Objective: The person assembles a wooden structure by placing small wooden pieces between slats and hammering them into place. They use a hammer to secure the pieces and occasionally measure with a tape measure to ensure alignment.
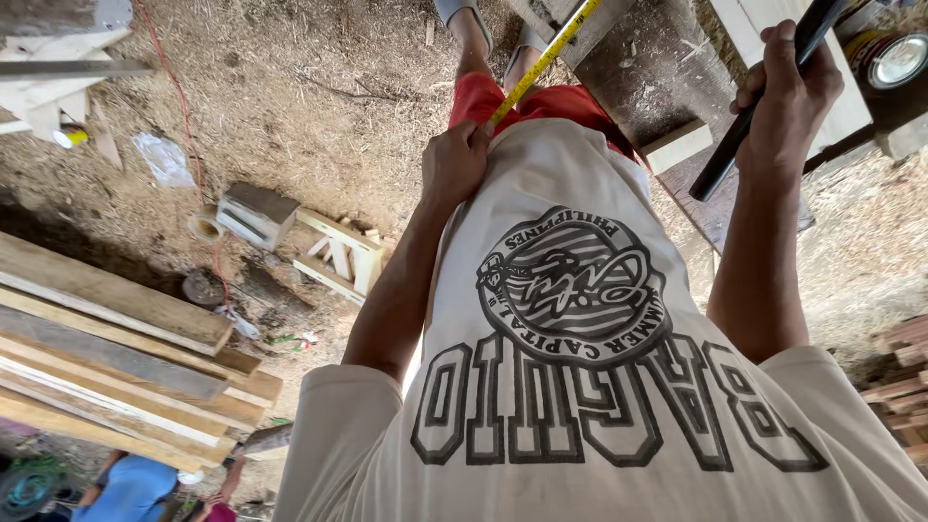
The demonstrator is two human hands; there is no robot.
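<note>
I look down my own front: a white shirt (580, 387) with a dark round print, red shorts (541, 101), and feet in sandals on a sawdust floor. My left hand (454, 159) is at my waist, closed on a tape measure whose yellow tape (546, 58) runs up and to the right, past the top edge. My right hand (788, 97) is raised at the upper right, gripping a black rod (720, 159) that slants down to the left. The rod's upper end leaves the frame.
Long planks (116, 358) are stacked at the left. A small grey boxy tool (253, 215), a little wooden frame (338, 256) and a red cord (179, 97) lie on the sawdust. A dark wooden board (657, 68) and a tin can (894, 58) are at upper right. A person in blue (130, 488) is at bottom left.
</note>
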